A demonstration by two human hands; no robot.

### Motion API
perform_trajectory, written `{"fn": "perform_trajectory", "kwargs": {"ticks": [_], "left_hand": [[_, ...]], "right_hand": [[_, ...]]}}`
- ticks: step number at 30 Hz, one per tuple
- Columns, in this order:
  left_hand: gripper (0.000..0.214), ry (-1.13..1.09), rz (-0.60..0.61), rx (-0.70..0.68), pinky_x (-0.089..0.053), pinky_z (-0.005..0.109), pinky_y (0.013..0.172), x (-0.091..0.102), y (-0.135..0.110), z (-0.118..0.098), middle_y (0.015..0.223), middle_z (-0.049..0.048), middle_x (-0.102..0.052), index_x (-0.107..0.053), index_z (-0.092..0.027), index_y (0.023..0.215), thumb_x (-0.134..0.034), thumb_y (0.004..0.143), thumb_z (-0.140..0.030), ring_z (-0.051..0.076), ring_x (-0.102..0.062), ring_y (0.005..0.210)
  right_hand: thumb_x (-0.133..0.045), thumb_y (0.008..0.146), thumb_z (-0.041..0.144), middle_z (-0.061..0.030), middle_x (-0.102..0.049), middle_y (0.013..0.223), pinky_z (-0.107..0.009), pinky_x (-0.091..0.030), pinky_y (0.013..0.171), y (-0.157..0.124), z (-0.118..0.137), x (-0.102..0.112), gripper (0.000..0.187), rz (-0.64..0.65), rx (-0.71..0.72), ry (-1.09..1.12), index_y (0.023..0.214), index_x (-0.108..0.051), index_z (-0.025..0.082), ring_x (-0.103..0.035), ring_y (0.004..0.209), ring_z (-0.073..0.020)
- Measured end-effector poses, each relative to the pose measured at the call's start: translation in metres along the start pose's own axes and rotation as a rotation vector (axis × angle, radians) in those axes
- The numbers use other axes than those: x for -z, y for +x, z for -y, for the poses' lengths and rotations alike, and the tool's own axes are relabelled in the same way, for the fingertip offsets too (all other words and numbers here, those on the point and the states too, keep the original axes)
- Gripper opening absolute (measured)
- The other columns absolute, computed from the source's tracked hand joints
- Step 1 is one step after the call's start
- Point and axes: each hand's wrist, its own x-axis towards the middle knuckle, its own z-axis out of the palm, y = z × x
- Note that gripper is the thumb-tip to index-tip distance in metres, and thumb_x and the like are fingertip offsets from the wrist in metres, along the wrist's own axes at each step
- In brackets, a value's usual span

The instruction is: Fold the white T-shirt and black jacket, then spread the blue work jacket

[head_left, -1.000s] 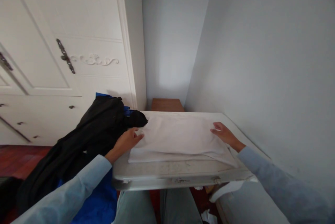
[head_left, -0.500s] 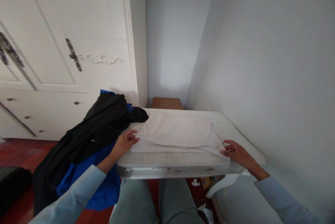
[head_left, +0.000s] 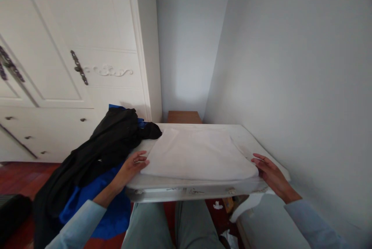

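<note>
A white cloth (head_left: 197, 156) lies folded and nearly smooth on the white table, its near edge close to the table's front. My left hand (head_left: 132, 169), wearing a ring, is at the cloth's left side, with thumb and fingers closed lightly at the edge. At the near right corner, my right hand (head_left: 269, 173) holds the cloth's side between its fingers. The right thumb is partly hidden.
Black clothing (head_left: 101, 140) and blue fabric (head_left: 95, 206) hang over the left end of the white table (head_left: 247, 134). A white wardrobe (head_left: 113, 24) stands behind. A brown box-like piece (head_left: 184, 117) sits beyond the table, and a grey wall (head_left: 276, 66) runs along the right.
The cloth's upper layer has come toward me and now covers the lower strip that showed in front. Its wrinkles have flattened. Both hands have moved slightly nearer to me.
</note>
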Motion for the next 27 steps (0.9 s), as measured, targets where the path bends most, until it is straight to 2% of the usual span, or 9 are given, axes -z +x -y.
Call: {"fn": "perform_trajectory", "kwargs": {"ticks": [3, 6, 8, 13, 16, 18, 21, 23, 27], "left_hand": [[0.082, 0.097, 0.063, -0.012, -0.043, 0.025, 0.055, 0.000, -0.001, 0.000, 0.109, 0.0068, -0.065, -0.056, -0.021, 0.125, -0.083, 0.056, -0.054, 0.009, -0.052, 0.057], [0.073, 0.203, 0.120, -0.063, -0.038, 0.024, 0.052, 0.004, -0.006, 0.001, 0.111, 0.0076, -0.064, -0.059, -0.018, 0.123, -0.079, 0.061, -0.051, 0.006, -0.045, 0.053], [0.065, 0.250, 0.117, -0.096, -0.041, 0.025, 0.055, 0.007, -0.013, 0.001, 0.108, 0.0069, -0.065, -0.061, -0.017, 0.120, -0.075, 0.066, -0.051, 0.008, -0.048, 0.056], [0.055, 0.385, 0.178, -0.111, -0.052, 0.032, 0.073, 0.008, -0.033, -0.001, 0.093, 0.0068, -0.070, -0.064, -0.016, 0.122, -0.062, 0.078, -0.049, 0.021, -0.065, 0.079], [0.053, 0.536, 0.077, -0.167, -0.056, 0.038, 0.080, 0.003, -0.038, -0.004, 0.107, 0.0109, -0.071, -0.062, -0.015, 0.126, -0.056, 0.083, -0.046, 0.023, -0.068, 0.082], [0.049, 0.626, 0.004, -0.278, -0.054, 0.043, 0.093, -0.003, -0.037, -0.009, 0.121, 0.0129, -0.068, -0.063, -0.018, 0.125, -0.054, 0.086, -0.045, 0.026, -0.069, 0.096], [0.050, 0.743, 0.051, -0.434, -0.044, 0.049, 0.112, -0.018, -0.024, -0.017, 0.137, 0.0145, -0.061, -0.063, -0.020, 0.128, -0.054, 0.090, -0.050, 0.031, -0.059, 0.126], [0.054, 0.811, 0.148, -0.508, -0.038, 0.050, 0.117, -0.032, -0.010, -0.022, 0.147, 0.0153, -0.054, -0.061, -0.020, 0.133, -0.052, 0.092, -0.054, 0.031, -0.048, 0.138], [0.064, 0.967, 0.306, -0.572, -0.028, 0.051, 0.123, -0.060, 0.021, -0.022, 0.158, 0.0171, -0.038, -0.051, -0.016, 0.143, -0.048, 0.094, -0.057, 0.031, -0.030, 0.150]], "right_hand": [[-0.084, 0.060, 0.060, -0.0107, -0.070, 0.115, -0.032, -0.056, 0.077, 0.002, -0.004, 0.000, 0.075, 0.094, 0.047, -0.133, 0.121, -0.060, 0.023, -0.067, 0.094, -0.0224], [-0.085, 0.059, 0.059, -0.0101, -0.069, 0.115, -0.035, -0.056, 0.078, 0.005, -0.003, 0.005, 0.080, 0.180, 0.097, -0.310, 0.126, -0.059, 0.023, -0.065, 0.079, -0.0185], [-0.084, 0.061, 0.060, -0.0099, -0.068, 0.114, -0.036, -0.056, 0.080, 0.006, -0.003, 0.012, 0.082, 0.188, 0.112, -0.354, 0.129, -0.057, 0.023, -0.064, 0.078, -0.0177], [-0.082, 0.059, 0.064, -0.0133, -0.068, 0.111, -0.041, -0.058, 0.084, 0.007, -0.013, 0.038, 0.084, 0.122, 0.113, -0.378, 0.127, -0.056, 0.023, -0.068, 0.088, -0.0254], [-0.081, 0.056, 0.066, -0.0152, -0.069, 0.111, -0.044, -0.058, 0.084, 0.010, -0.019, 0.048, 0.086, 0.118, 0.113, -0.396, 0.125, -0.057, 0.023, -0.070, 0.087, -0.0277], [-0.080, 0.052, 0.067, -0.0156, -0.070, 0.110, -0.045, -0.058, 0.084, 0.012, -0.017, 0.047, 0.083, 0.071, 0.124, -0.431, 0.119, -0.060, 0.023, -0.070, 0.086, -0.0290], [-0.078, 0.053, 0.066, -0.0158, -0.070, 0.108, -0.046, -0.058, 0.084, 0.012, -0.002, 0.026, 0.072, -0.010, 0.201, -0.483, 0.108, -0.063, 0.021, -0.069, 0.090, -0.0308], [-0.073, 0.061, 0.062, -0.0153, -0.069, 0.113, -0.046, -0.057, 0.087, 0.008, 0.014, -0.003, 0.061, -0.002, 0.303, -0.499, 0.106, -0.064, 0.021, -0.068, 0.094, -0.0299], [-0.060, 0.084, 0.049, -0.0114, -0.066, 0.121, -0.043, -0.054, 0.095, 0.004, 0.042, -0.090, 0.039, 0.236, 0.596, -0.566, 0.113, -0.065, 0.023, -0.064, 0.110, -0.0259]]}}
